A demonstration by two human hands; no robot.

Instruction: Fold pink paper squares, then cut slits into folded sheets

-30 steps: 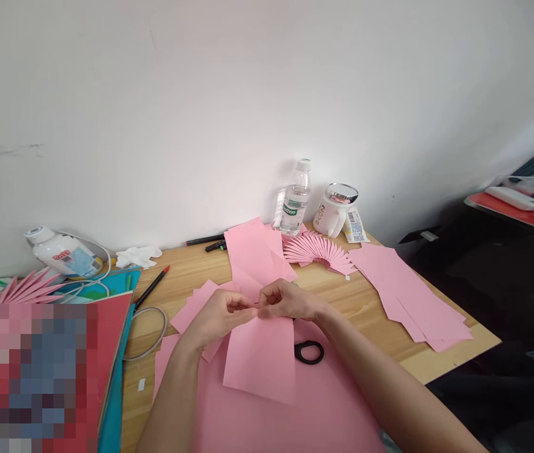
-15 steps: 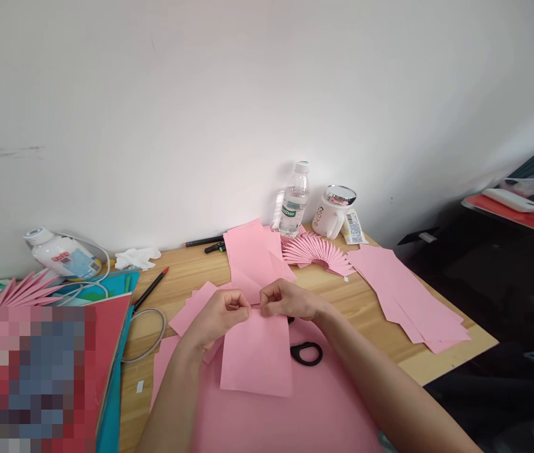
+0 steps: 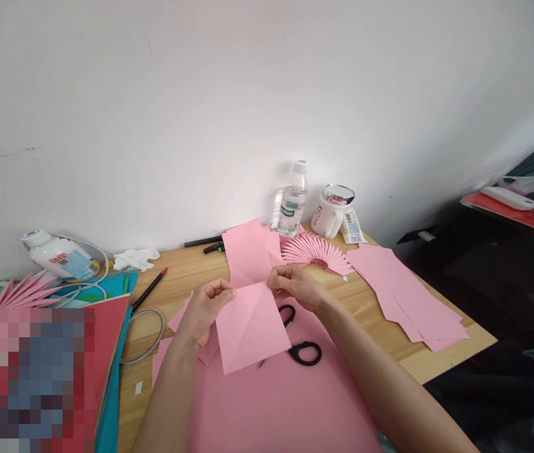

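Note:
A square of pink paper (image 3: 254, 330) with a faint diagonal crease is held up between both hands. My left hand (image 3: 208, 308) pinches its upper left corner, and my right hand (image 3: 295, 286) pinches the upper right corner. Partly under the paper lie scissors with black handles (image 3: 305, 353); their blades are mostly hidden. Below everything spreads a large pink sheet (image 3: 286, 402). Behind the hands sits a stack of pink paper pieces (image 3: 248, 248), and more pink pieces stick out beside my left forearm.
Right of centre are a pleated pink paper fan (image 3: 317, 251) and pink strips (image 3: 409, 296). A water bottle (image 3: 293, 201) and white mug (image 3: 332, 211) stand by the wall. A red-tipped pen (image 3: 150, 289), cable (image 3: 160, 327) and white bottle (image 3: 62, 255) are at left.
The hands have moved apart, from close together at the paper's top edge to its two upper corners. The paper is now tilted and shows a diagonal crease; more of the scissors is visible.

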